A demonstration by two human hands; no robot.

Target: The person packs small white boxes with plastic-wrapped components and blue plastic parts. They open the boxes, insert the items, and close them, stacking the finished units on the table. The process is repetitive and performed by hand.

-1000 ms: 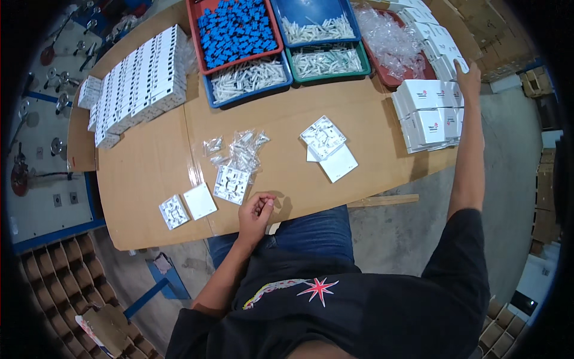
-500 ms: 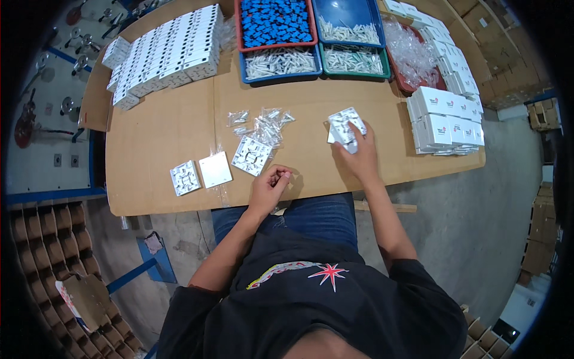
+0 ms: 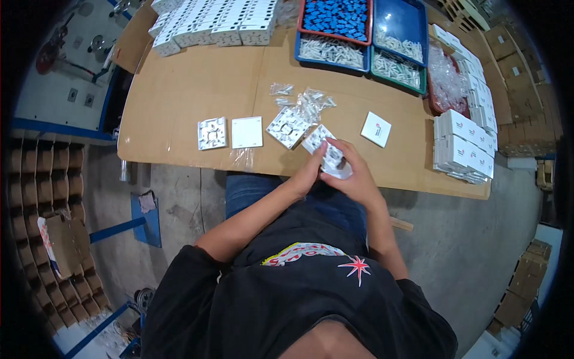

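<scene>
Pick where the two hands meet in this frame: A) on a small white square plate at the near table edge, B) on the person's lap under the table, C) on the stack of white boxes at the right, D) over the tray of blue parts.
A: the left hand and right hand both grip the small white square plate over the near edge of the brown wooden table.

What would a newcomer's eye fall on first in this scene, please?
Both hands, left hand and right hand, meet over a white square plastic plate at the near edge of the brown wooden table. At the far edge sits a red tray of blue parts.
</scene>
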